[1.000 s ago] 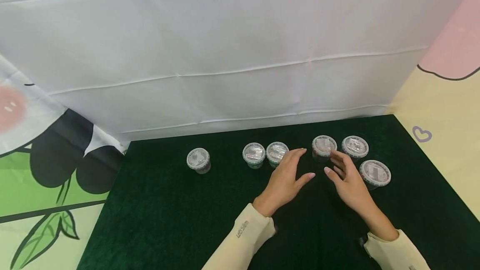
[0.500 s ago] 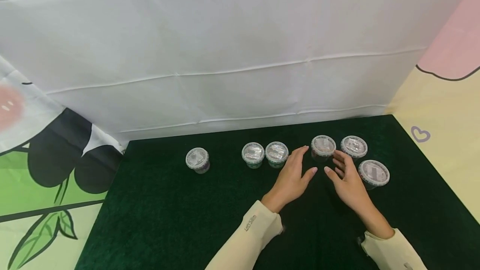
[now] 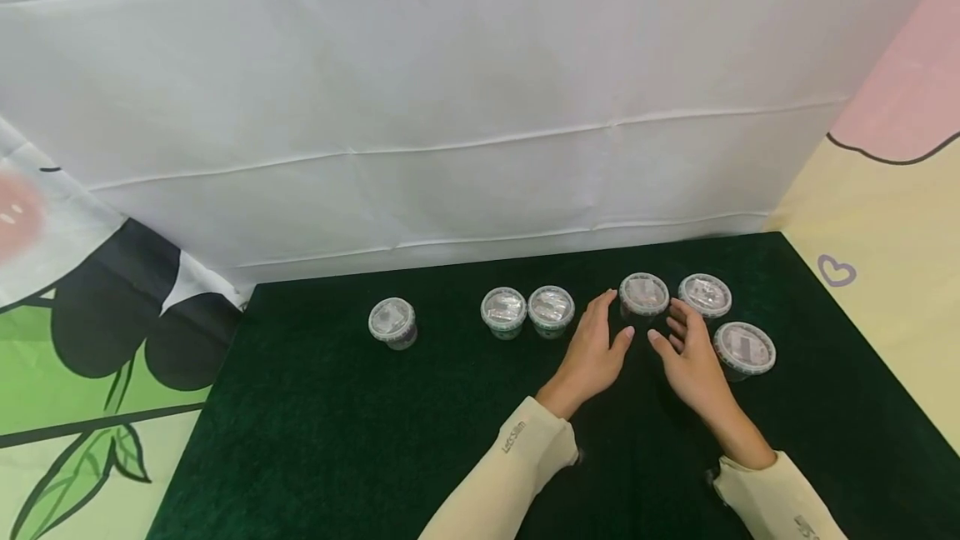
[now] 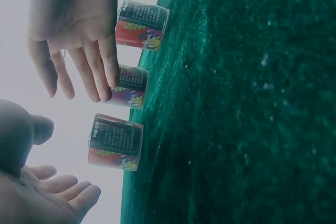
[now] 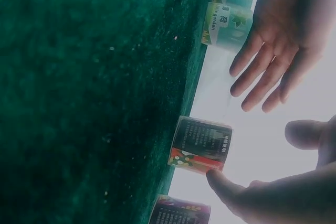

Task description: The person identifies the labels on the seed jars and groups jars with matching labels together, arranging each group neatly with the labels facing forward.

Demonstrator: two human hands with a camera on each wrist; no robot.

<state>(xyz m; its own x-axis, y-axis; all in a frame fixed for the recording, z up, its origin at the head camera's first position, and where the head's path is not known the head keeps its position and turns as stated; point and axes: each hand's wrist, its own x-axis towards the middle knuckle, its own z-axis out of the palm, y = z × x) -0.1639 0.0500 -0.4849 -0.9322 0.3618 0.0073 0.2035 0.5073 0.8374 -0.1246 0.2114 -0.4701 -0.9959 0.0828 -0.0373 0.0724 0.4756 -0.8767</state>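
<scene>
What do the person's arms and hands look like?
The left hand and right hand are bare, with no gloves. The left sleeve and right sleeve are long and cream-coloured, with small dark lettering printed on them. Something small and dark peeks out by each sleeve's edge.

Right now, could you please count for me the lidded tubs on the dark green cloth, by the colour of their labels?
Green-labelled tubs: 2
Red-and-black-labelled tubs: 2
Purple-and-black-labelled tub: 1
Lone tub at the far left, label colour not clear: 1
Total: 6
</scene>
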